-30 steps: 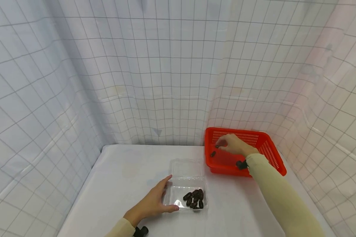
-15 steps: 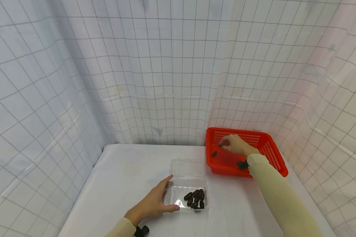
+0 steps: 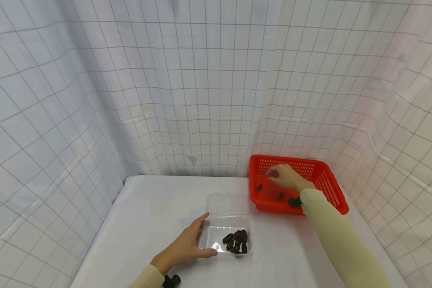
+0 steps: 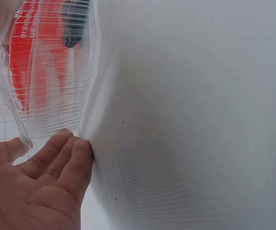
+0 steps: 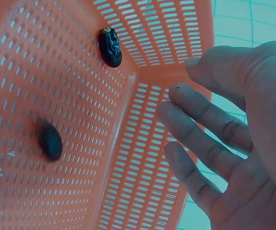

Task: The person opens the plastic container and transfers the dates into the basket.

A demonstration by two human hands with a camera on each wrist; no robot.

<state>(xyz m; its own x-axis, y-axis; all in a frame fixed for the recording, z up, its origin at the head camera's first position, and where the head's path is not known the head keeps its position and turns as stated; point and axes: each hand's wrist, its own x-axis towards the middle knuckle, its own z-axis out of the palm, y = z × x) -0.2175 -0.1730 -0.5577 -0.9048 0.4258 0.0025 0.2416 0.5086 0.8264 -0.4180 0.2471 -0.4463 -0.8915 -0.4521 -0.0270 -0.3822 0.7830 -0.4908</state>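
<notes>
My left hand [image 3: 185, 245] holds the left side of a clear plastic clamshell box [image 3: 214, 235], thumb at its front corner and fingers toward the back. In the left wrist view, bent fingers [image 4: 78, 163] touch the end of the box. Several dark, wrinkled dates [image 3: 228, 239] lie in its right part. My right hand [image 3: 287, 177] is inside the red basket [image 3: 273, 208], fingers apart with nothing between them. Two dates are on the basket floor: a sharp one [image 5: 110, 47] and a motion-blurred one [image 5: 50, 141], both apart from the hand.
The box's lid [image 3: 227, 203] lies folded back on the white tabletop [image 3: 155, 212]. The basket, with slotted walls, stands at the back right of the table. White gridded curtains [image 3: 201, 88] enclose the table at the back and both sides.
The date between my right fingers has come free and now lies nearer the front of the basket. My right hand has barely shifted. The left hand and box stay put.
</notes>
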